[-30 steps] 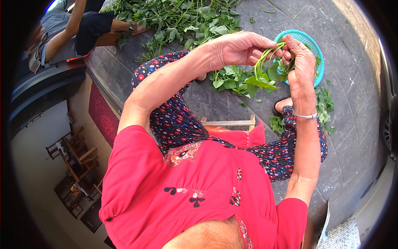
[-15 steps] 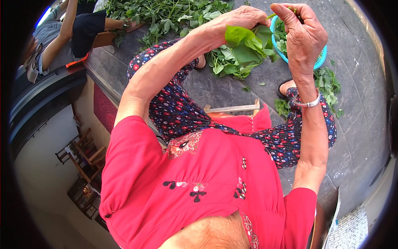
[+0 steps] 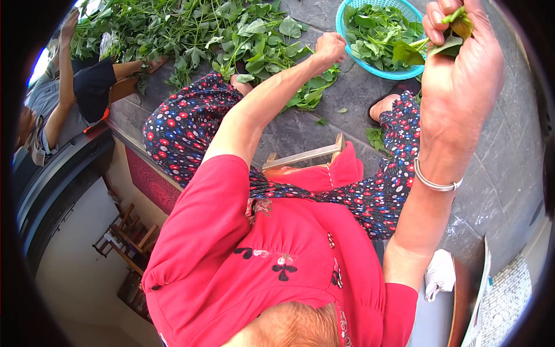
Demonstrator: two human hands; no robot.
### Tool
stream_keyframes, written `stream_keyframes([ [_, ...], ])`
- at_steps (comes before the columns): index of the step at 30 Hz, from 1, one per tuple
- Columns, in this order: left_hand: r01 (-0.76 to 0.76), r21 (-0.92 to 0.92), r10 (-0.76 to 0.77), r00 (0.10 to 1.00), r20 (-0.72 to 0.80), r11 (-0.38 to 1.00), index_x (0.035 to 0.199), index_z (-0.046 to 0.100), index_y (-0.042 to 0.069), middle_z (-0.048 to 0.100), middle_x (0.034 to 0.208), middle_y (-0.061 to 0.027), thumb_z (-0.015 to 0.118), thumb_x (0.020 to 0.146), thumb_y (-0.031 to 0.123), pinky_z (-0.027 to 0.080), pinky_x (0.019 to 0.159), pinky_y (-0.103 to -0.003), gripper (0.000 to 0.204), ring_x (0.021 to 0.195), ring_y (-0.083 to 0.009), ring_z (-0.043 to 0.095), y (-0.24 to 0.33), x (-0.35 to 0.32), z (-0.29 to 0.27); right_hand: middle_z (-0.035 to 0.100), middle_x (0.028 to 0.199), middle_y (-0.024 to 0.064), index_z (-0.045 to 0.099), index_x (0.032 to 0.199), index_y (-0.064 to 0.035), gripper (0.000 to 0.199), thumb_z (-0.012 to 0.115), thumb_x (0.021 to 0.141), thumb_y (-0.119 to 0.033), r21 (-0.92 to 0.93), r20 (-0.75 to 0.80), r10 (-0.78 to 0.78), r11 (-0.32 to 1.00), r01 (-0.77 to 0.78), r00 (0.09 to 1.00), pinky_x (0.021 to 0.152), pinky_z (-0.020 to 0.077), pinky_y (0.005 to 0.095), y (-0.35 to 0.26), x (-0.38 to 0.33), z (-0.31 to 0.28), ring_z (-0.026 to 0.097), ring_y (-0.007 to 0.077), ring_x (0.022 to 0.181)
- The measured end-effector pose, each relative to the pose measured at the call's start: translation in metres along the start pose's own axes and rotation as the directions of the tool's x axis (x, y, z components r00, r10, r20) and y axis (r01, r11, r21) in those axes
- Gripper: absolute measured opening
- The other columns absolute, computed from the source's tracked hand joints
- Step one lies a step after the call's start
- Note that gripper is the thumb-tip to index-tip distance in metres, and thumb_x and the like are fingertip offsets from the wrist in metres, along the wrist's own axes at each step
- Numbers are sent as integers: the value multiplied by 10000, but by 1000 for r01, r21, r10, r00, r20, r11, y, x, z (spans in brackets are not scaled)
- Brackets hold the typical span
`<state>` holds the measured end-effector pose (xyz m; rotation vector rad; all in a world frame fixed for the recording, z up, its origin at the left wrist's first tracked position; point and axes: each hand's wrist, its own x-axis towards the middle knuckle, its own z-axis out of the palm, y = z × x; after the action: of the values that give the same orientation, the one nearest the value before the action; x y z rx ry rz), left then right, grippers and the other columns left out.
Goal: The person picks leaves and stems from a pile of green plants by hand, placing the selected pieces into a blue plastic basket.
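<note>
My right hand (image 3: 459,87) is raised at the right, its fingers closed round several green leaves with stems (image 3: 455,43). Some of those leaves poke out to the left, over a turquoise plastic basket (image 3: 378,70). Cut leafy greens (image 3: 376,34) fill much of that basket. My left hand (image 3: 331,48) is closed beside the basket's left rim. Whatever its fingers may hold is hidden. Below and left of it lies part of a large heap of leafy stems (image 3: 231,34) on the floor.
Between my legs is a low wooden frame (image 3: 303,156) with red cloth. Another person (image 3: 58,92) sits at the far left beside the heap. Grey stone tiles (image 3: 491,185) cover the floor. A white cloth (image 3: 440,272) lies by my right elbow.
My hands have parted: the left moved left and down from the leaves, the right came up closer with leaves in it. The basket and heap now show more fully as the view shifted.
</note>
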<state>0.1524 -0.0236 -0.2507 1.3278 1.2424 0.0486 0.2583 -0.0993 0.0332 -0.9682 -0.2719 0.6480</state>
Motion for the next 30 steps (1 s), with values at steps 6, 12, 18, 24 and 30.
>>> stream_keyframes([
  [6, 24, 719, -165, 978, 126, 695, 968, 664, 92, 443, 1172, -179, 551, 757, 175, 434, 912, -456, 253, 1206, -376, 395, -134, -34, 41, 369, 687, 39, 461, 1031, 82, 211, 499, 924, -95, 74, 133, 77, 993, -87, 988, 529, 323, 237, -21, 7, -48, 373, 121, 628],
  [12, -137, 587, 130, 990, 54, 798, 792, 686, 41, 628, 824, -198, 574, 658, 165, 488, 759, -399, 214, 817, -345, 616, -144, -29, -23, 533, 789, 97, 506, 1022, 78, 207, 540, 906, -89, -48, -174, -2, 999, -7, 985, 686, 496, 263, -17, 6, -9, 536, 170, 699],
  [18, -132, -124, 157, 964, 214, 983, 1081, 531, 20, 588, 800, 3, 653, 712, 69, 426, 637, -241, 392, 716, -102, 535, 19, -83, -98, 562, 841, 99, 576, 989, 67, 186, 607, 861, -65, 2, 61, 171, 985, -171, 983, 612, 463, 255, -13, 20, -34, 511, 135, 652],
  [24, -348, -423, 423, 901, 95, 836, 1254, 413, -10, 601, 873, -30, 635, 809, 56, 466, 789, -248, 502, 779, -116, 572, 112, -176, -173, 602, 719, 45, 629, 908, 9, 123, 644, 832, -87, -275, 221, 431, 888, -368, 875, 397, 298, 151, 19, -20, 8, 489, 59, 524],
  [30, -563, -487, 645, 764, 2, 668, 1233, 432, -2, 623, 890, -66, 613, 803, 2, 478, 786, -259, 467, 824, -128, 593, 145, -200, -174, 597, 678, -19, 670, 951, -4, 301, 744, 755, -221, -640, 379, 562, 733, -231, 735, 459, 304, 167, 37, -45, 40, 455, 18, 531],
])
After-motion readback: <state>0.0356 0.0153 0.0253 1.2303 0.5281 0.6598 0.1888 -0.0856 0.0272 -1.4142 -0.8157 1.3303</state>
